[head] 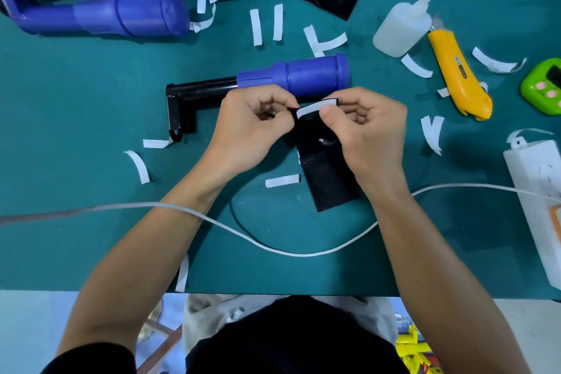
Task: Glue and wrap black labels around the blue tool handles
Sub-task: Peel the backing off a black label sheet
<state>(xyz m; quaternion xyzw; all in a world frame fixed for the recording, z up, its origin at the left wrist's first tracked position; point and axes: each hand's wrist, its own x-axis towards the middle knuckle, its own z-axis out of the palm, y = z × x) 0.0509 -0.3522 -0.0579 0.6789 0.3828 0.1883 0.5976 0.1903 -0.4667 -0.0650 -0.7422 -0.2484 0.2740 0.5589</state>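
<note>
Can't see the right edge of the glossy black rectangular label (323,167), the right hand (365,127) covers it. It's got a white backing strip along the top. Left hand (252,124) and right both pinch that top edge, just beside the blue plastic tool handle (312,76) on the green mat (91,100).

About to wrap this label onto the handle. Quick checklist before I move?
1. Grip on black label: ok, left hand and right hand pinch its top edge.
2. Peel of white backing strip: not ok, still on that edge.
3. Access to blue handle: ok, unlabelled, just beyond the hands.
4. Reach to glue bottle: ok, on the mat at right.
5. Glue on label: cannot tell.
</note>
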